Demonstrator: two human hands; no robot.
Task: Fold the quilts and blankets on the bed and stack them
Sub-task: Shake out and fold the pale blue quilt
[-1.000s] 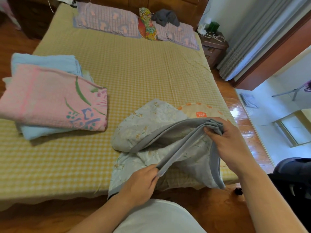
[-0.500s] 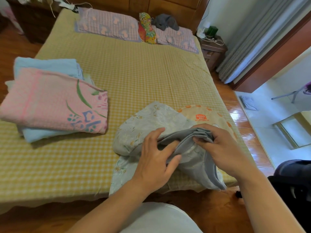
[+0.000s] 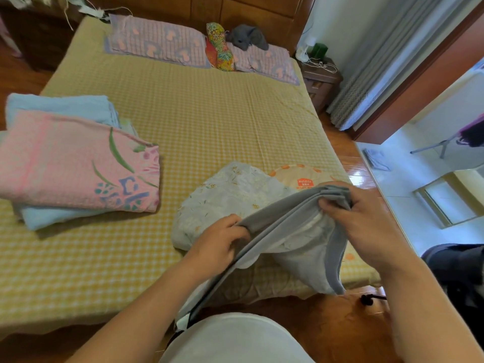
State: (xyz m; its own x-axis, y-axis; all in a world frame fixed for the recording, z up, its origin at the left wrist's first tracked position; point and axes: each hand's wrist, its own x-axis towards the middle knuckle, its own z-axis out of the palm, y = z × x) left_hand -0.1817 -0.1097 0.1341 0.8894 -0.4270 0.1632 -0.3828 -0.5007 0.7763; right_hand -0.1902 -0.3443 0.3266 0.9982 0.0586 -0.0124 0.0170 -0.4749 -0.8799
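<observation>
At bed's foot edge, left hand (image 3: 218,241) and right hand (image 3: 366,221) grip gray quilt (image 3: 301,231).

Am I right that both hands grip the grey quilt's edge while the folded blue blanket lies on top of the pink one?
Not quite. The head view shows the pink blanket on top of the blue blanket. Both the left hand and right hand do grip the grey quilt's edge.

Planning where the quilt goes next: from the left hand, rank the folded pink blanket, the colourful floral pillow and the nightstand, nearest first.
From the left hand in the head view:
1. Pink blanket, on the stack at the bed's left.
2. Floral pillow, upright at the headboard between the two pillows.
3. Nightstand, beyond the bed's far right corner.
</observation>
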